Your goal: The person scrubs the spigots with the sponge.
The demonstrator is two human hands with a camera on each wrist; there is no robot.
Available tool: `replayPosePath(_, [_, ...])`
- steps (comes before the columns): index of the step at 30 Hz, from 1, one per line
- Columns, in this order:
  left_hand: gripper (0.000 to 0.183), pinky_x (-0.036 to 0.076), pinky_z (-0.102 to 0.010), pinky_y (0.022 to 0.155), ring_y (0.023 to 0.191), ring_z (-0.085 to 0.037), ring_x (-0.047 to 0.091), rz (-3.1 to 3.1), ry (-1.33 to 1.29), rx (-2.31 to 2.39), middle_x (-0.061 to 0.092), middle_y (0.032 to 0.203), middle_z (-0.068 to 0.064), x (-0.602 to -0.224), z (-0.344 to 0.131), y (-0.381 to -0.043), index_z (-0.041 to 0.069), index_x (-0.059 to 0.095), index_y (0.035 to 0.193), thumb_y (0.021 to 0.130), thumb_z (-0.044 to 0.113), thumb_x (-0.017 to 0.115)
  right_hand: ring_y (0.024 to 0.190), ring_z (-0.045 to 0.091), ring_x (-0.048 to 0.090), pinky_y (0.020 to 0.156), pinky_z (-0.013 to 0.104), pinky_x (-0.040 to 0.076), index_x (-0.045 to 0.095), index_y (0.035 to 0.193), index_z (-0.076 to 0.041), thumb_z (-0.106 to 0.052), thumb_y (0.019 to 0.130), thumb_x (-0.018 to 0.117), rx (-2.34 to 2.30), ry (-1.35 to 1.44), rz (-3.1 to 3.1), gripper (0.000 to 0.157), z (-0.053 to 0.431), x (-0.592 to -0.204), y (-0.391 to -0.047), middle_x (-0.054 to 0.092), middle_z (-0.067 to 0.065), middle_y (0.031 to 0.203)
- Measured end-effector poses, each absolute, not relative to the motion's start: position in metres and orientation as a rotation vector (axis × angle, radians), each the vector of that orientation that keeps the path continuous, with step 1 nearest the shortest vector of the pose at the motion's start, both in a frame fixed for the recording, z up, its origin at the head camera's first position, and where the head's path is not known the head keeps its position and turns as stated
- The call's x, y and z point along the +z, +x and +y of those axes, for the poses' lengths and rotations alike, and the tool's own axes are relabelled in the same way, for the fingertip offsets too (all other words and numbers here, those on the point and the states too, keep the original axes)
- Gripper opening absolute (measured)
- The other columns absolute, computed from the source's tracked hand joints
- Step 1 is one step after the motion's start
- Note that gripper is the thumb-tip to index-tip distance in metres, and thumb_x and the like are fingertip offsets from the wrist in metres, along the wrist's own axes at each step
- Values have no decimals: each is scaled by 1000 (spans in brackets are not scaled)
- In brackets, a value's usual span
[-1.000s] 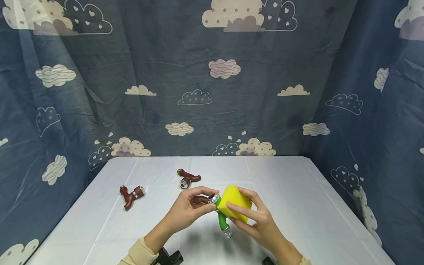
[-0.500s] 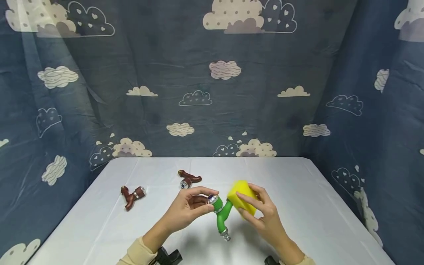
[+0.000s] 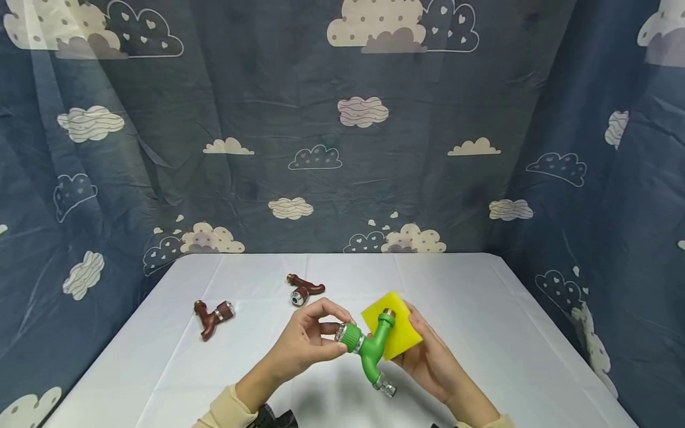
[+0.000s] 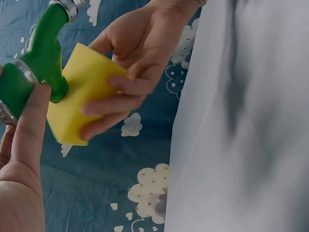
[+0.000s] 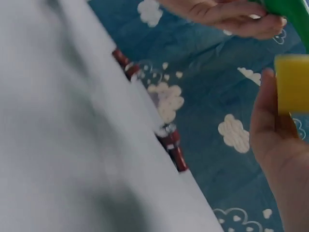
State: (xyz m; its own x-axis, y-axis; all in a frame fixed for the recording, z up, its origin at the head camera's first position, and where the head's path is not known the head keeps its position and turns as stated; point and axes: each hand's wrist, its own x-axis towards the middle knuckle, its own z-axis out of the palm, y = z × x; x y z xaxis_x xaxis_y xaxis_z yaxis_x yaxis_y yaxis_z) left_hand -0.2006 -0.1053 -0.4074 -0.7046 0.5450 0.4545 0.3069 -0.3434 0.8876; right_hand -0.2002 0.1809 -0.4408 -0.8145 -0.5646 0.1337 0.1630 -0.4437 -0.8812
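Note:
A green faucet with silver rings and a metal spout tip is held above the table. My left hand pinches its knob end between thumb and fingers. Behind the faucet, my right hand grips a yellow sponge from its far side. In the left wrist view the right hand's fingers curl over the sponge, and the green faucet overlaps its edge. The right wrist view shows the sponge beside the thumb, with only part of the faucet in sight.
Two brown faucets lie on the white table: one at the left, another farther back near the middle. A dark blue curtain with cloud prints surrounds the table. A black device sits by the left wrist.
The right hand has drawn the sponge off the faucet's body and turned it behind the inlet end. The faucet has tilted, its spout swinging right. The left hand keeps its hold on the knob.

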Motion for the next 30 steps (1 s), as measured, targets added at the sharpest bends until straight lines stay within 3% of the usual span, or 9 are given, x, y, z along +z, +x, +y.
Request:
replayPosePath(3, [35,68,-30,87,107,-13,76,1718,1166,2177,69,124,-3,-411,-102,-201,-14,57,120,90,-11,76,135,14,63,119,34,53,46,154,-44,-43,119,19,-2250,-620,1048,44,184,-443,-203,58,-3,150])
replayPosePath(7, [35,66,-27,93,113,-10,73,1959,1260,2099,75,124,-10,-416,-100,-204,-3,68,122,89,-5,82,136,15,62,121,32,51,52,154,-29,-45,119,11,-2199,-697,846,57,188,-448,-208,59,2,148])
replayPosePath(12, [39,65,-28,85,112,-8,71,2164,1337,2059,76,123,-21,-421,-99,-209,4,73,123,87,-4,85,137,12,61,120,27,50,54,154,-23,-39,119,8,-2167,-781,766,60,189,-452,-211,59,0,146])
replayPosePath(17, [38,67,-33,91,111,-9,73,2157,1350,2108,75,125,-23,-425,-96,-212,0,72,124,88,-5,84,134,14,64,115,26,55,55,154,-26,-41,119,11,-2155,-733,772,58,189,-452,-214,61,1,146])
replayPosePath(24, [39,67,-35,97,115,-10,75,2218,1155,2205,73,129,-25,-424,-96,-218,1,71,124,88,-5,84,138,27,64,120,35,53,60,150,-43,-41,119,25,-2121,-586,800,47,190,-453,-216,61,4,152])
replayPosePath(30, [40,67,-35,95,111,-11,75,2292,1053,2263,72,129,-26,-422,-98,-224,1,70,124,87,-5,84,136,29,65,119,37,54,59,150,-41,-39,119,26,-2125,-584,837,45,191,-454,-220,60,5,152])
